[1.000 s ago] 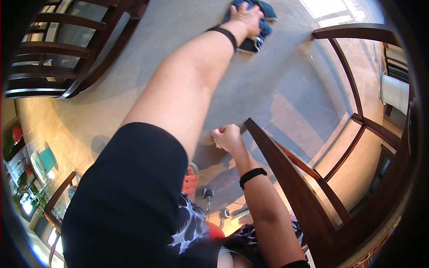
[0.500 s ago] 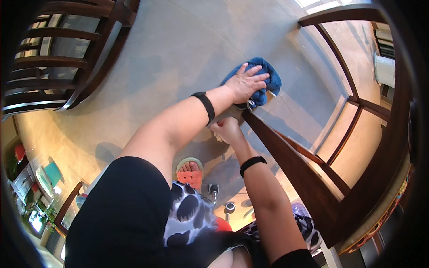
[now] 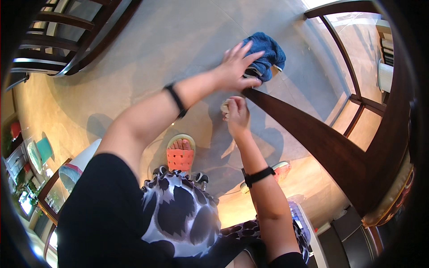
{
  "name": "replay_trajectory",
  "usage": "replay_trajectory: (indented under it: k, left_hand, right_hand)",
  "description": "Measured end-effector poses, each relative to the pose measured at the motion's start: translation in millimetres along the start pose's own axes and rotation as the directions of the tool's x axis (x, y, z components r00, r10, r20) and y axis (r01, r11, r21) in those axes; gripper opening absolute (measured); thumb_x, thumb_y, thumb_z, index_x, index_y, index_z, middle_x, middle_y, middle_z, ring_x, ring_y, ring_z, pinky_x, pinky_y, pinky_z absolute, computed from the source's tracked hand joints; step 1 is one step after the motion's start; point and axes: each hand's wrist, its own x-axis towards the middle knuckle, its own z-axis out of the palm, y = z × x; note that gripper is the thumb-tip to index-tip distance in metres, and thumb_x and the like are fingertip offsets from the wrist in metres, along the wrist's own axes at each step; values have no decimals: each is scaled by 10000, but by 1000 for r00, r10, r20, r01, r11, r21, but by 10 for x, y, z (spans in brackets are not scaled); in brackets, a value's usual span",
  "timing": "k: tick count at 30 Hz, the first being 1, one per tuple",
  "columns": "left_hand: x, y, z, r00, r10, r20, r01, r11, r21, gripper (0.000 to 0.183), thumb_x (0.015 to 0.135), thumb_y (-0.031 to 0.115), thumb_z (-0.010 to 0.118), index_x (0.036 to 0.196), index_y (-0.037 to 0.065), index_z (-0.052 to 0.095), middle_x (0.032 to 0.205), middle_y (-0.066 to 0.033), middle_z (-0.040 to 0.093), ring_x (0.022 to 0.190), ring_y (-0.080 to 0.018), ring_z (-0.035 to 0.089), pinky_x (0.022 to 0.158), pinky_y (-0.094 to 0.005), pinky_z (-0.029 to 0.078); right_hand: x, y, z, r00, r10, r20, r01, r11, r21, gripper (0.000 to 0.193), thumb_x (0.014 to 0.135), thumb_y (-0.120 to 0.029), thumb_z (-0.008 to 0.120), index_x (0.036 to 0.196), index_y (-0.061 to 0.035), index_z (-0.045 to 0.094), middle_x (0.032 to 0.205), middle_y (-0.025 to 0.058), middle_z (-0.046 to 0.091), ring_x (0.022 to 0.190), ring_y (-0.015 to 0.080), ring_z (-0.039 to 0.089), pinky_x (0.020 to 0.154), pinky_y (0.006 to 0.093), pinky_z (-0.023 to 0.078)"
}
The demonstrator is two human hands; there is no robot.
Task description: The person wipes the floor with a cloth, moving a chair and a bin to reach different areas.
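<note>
A bunched blue cloth point(image 3: 267, 53) sits by the tip of a dark wooden chair leg point(image 3: 304, 118). A pale edge shows from under its right side, and something dark with a white rim lies at its lower left. My left hand point(image 3: 237, 67), slightly blurred, has its fingers spread at the cloth's left side; whether the fingertips touch it I cannot tell. Below the leg's tip, my right hand point(image 3: 238, 116) is closed around a small, crumpled, cream-coloured thing point(image 3: 225, 107), partly hidden by the fingers.
The chair with a patterned seat edge point(image 3: 393, 201) fills the right side, its leg slanting toward my hands. Another dark slatted chair point(image 3: 62, 42) stands at the upper left. My foot in an orange sandal point(image 3: 180, 158) rests on the grey floor point(image 3: 178, 27).
My left hand has come off the top of the blue cloth to its left side. My right hand has turned, showing more of the cream-coloured thing. The whole view has shifted.
</note>
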Motion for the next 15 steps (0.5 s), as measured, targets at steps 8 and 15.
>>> replay_trajectory:
  k: [8,15]
  left_hand:
    - [-941,721,212,688,-673,270,332,-39,-942,270,949,202,517,1193,101,460,1040,-20,542,903,-79,531,786,-252,457]
    - [-52,-169,33,815,-356,-456,288,933,-215,148,902,109,531,1049,126,522,1088,-78,620,1050,-262,570,952,-436,372]
  right_hand:
    - [-344,-515,-179,937,-84,338,25,984,176,565,857,-86,512,1380,10,322,1302,141,488,1146,200,504,918,282,413]
    - [209,-826,-1927,987,-125,105,162,679,-716,151,834,-61,507,885,-51,649,756,79,645,659,193,609,616,274,462]
